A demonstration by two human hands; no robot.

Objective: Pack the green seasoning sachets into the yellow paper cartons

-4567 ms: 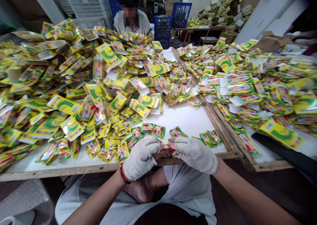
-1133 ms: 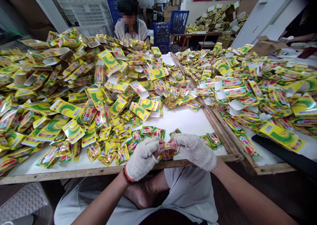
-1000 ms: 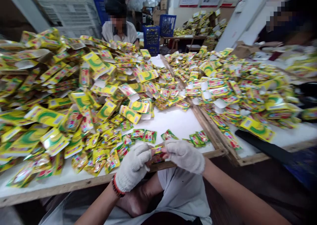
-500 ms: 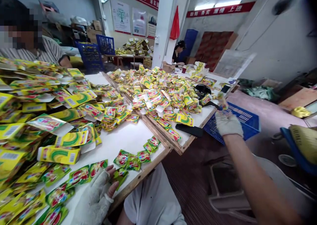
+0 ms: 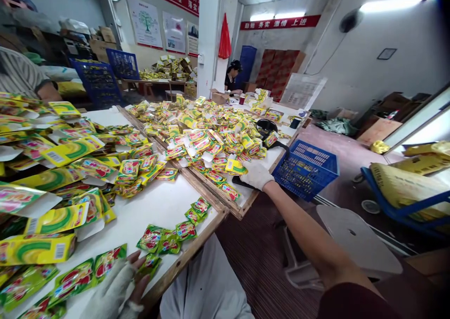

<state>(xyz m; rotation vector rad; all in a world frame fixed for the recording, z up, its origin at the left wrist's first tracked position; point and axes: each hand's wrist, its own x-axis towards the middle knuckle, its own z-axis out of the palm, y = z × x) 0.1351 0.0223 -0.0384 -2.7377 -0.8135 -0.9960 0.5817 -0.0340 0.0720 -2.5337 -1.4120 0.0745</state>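
Note:
My left hand (image 5: 114, 286), in a white glove with bare fingertips, rests low over the white table. Its fingers are apart, just beside a green candy sachet (image 5: 150, 264). More green sachets (image 5: 151, 237) lie in a loose line on both sides of it. My right hand (image 5: 259, 174), gloved too, stretches over the table's right part with extended fingers. It is beside a small yellow box (image 5: 235, 167) at the edge of the box pile (image 5: 207, 138). Its fingertips blend into the pile, and I see nothing held in it.
Yellow boxes (image 5: 70, 152) are heaped at the left. A blue basket (image 5: 305, 169) stands below the right table edge, near a grey stool (image 5: 355, 234). A black object (image 5: 242, 183) lies under my right wrist. One person sits at the left, another (image 5: 232, 75) farther back.
A small blurred box was in the air above the blue basket by my right hand. That hand has moved left to the pile. The view has turned right; my left hand stays by the sachet.

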